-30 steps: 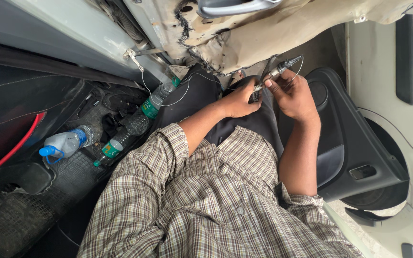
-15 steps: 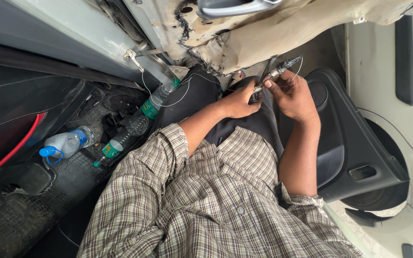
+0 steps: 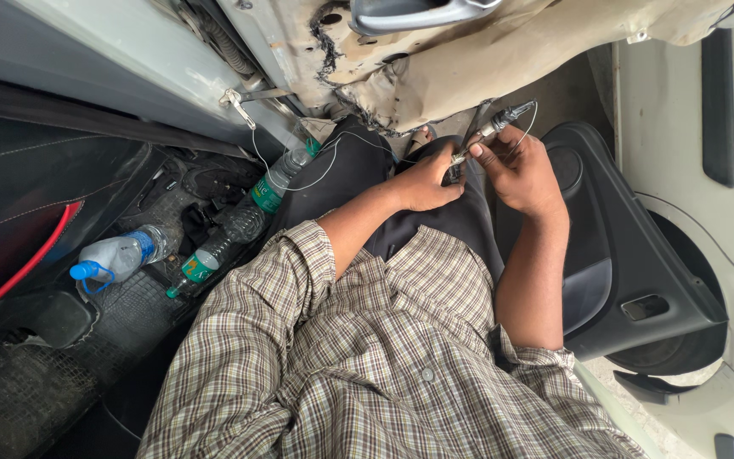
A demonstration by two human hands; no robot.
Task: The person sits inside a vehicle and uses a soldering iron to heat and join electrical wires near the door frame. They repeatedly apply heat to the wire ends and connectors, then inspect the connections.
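Metal cable end (image 3: 503, 117) pinched in right hand (image 3: 520, 170) above lap, near torn door panel (image 3: 503, 51). Left hand (image 3: 426, 180) clamped on dark tool (image 3: 456, 166) just below. Best kept steady, wire (image 3: 299, 178) slack.

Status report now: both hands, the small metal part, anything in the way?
Left hand and right hand pinch small metal part, thin wire attached. Bottles lie aside on floor mat, not obstructing.

Left hand (image 3: 431, 183) and right hand (image 3: 516, 170) close together, fingers pinched.
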